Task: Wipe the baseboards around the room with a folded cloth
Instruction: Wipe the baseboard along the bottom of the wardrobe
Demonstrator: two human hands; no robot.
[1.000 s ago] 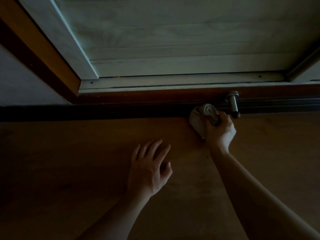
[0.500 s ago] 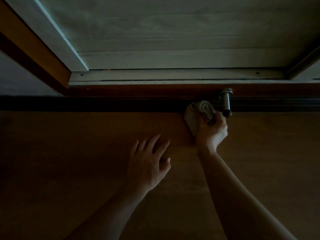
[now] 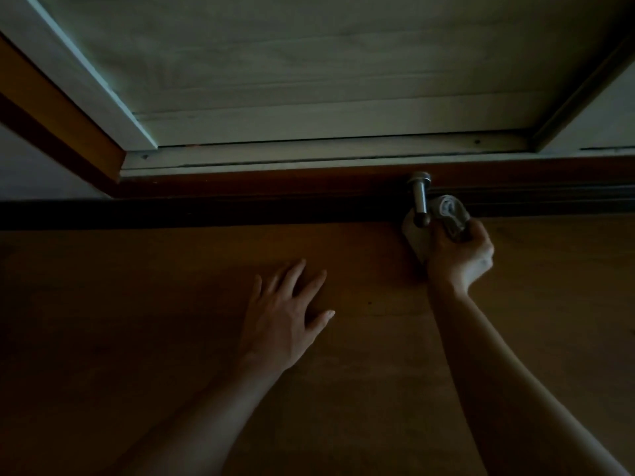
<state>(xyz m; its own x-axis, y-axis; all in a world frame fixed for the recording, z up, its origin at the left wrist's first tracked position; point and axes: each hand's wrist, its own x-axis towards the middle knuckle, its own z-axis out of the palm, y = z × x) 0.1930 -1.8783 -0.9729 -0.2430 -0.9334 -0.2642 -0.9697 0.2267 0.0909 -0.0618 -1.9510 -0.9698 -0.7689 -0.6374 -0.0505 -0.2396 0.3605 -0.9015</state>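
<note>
A dark baseboard (image 3: 206, 214) runs across the view where the wooden floor meets the wall. My right hand (image 3: 460, 257) grips a folded pale cloth (image 3: 446, 214) and holds it against the baseboard, right beside a metal door stopper (image 3: 420, 197). The cloth's lower part shows below the stopper, touching the floor. My left hand (image 3: 285, 314) lies flat on the floor with its fingers spread, well to the left of the cloth and apart from the baseboard.
The brown wooden floor (image 3: 137, 338) fills the lower half of the dim view. Above the baseboard is a pale panelled door or window frame (image 3: 309, 149) with a white rail, and an orange-brown trim (image 3: 58, 108) slants at the upper left.
My right hand has slid the cloth to the right along the baseboard, from the left of the door stopper to behind and right of it. My left hand stays flat on the floor.
</note>
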